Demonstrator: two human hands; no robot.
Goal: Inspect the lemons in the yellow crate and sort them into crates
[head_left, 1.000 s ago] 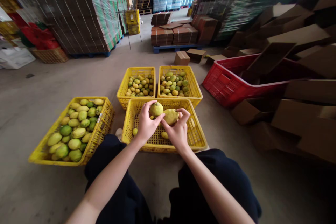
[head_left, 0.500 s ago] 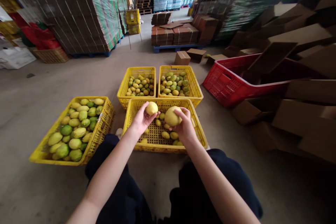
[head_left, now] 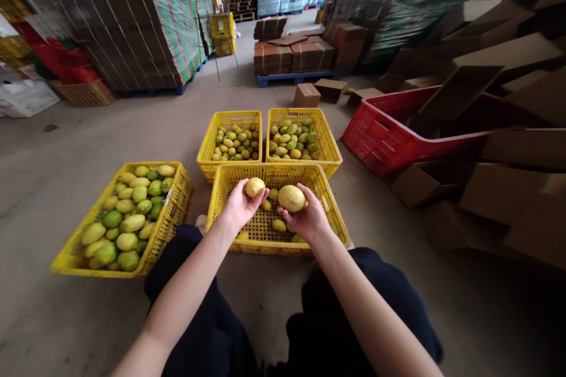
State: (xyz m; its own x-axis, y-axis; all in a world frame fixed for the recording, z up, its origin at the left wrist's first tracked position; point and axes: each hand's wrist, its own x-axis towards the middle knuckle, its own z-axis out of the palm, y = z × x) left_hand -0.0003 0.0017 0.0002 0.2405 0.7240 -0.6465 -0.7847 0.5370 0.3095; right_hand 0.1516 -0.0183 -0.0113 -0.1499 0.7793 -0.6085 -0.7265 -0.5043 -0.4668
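My left hand (head_left: 242,207) is closed around a small yellow lemon (head_left: 254,187), its top uncovered. In my right hand (head_left: 313,218) rests a larger yellow lemon (head_left: 292,198), gripped from the right side and below. Both hands are held over the near yellow crate (head_left: 265,245), apart from each other. Several loose lemons (head_left: 279,225) lie on that crate's perforated floor, some of them hidden behind my hands.
Two yellow crates of smaller green-yellow lemons, one left (head_left: 204,147) and one right (head_left: 331,147), adjoin the near crate's far side. A full yellow crate (head_left: 177,212) stands left. Right are a red crate (head_left: 380,147) and cardboard boxes (head_left: 508,206). Beyond is a loaded blue pallet (head_left: 283,79).
The larger lemon has turned in my right hand, which now supports it more from below. My left hand has dropped slightly with its lemon.
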